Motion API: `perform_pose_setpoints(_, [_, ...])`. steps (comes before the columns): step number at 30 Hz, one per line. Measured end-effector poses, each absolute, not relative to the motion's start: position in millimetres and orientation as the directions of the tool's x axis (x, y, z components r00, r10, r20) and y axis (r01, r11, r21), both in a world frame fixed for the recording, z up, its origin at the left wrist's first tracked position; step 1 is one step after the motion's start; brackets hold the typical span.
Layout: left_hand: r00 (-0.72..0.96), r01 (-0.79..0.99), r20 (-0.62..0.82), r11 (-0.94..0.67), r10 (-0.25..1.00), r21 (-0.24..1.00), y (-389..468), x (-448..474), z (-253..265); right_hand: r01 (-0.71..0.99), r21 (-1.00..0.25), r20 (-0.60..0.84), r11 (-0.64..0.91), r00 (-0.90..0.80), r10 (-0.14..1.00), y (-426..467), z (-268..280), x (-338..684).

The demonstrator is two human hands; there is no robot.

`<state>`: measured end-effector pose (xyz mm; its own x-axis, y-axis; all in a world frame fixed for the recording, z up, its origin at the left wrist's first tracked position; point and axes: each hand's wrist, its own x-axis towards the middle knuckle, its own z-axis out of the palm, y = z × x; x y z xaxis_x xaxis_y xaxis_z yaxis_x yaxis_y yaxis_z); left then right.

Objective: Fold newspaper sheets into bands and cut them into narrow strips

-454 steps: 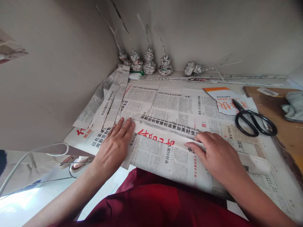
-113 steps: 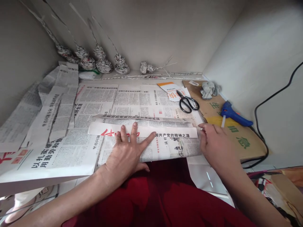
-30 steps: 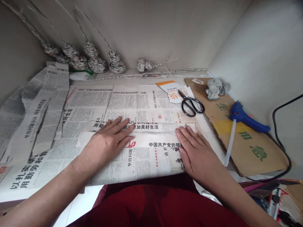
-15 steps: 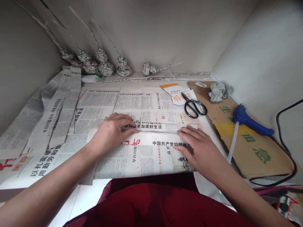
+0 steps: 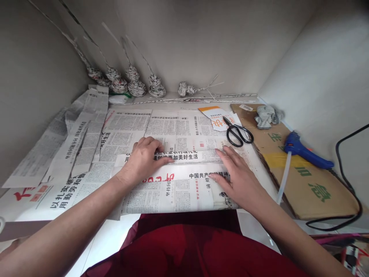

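Observation:
A folded newspaper strip (image 5: 184, 157) with large black characters lies crosswise on the newspaper sheets (image 5: 173, 125) covering the table. My left hand (image 5: 146, 157) has its fingers bent over the strip's left part, thumb along it; the fingertips are partly hidden. At the strip's right part rests my right hand (image 5: 238, 173), its fingers stretched out and the thumb held apart below them. Black-handled scissors (image 5: 238, 132) lie beyond the right hand, partly on a torn white and orange paper piece (image 5: 215, 117).
Several gourd-shaped woven paper pieces (image 5: 136, 82) stand along the back wall, near thin paper rods (image 5: 198, 99). Newspaper strips (image 5: 76, 138) are piled at left. On the right, a blue glue gun (image 5: 307, 152) with a black cord and a crumpled grey cloth (image 5: 268, 116) lie on cardboard (image 5: 311, 196).
My right hand has shifted slightly left along the strip, its fingers more spread. My left hand stays on the strip's left part. The camera view has moved a little.

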<state>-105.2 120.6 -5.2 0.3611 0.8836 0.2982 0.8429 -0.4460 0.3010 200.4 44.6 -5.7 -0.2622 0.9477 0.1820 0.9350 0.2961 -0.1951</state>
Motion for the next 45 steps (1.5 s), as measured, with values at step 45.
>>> perform_pose_setpoints(45, [0.446, 0.742, 0.344, -0.557, 0.826, 0.374, 119, -102, -5, 0.886, -0.113, 0.284, 0.45, -0.405, 0.869, 71, -15, 203])
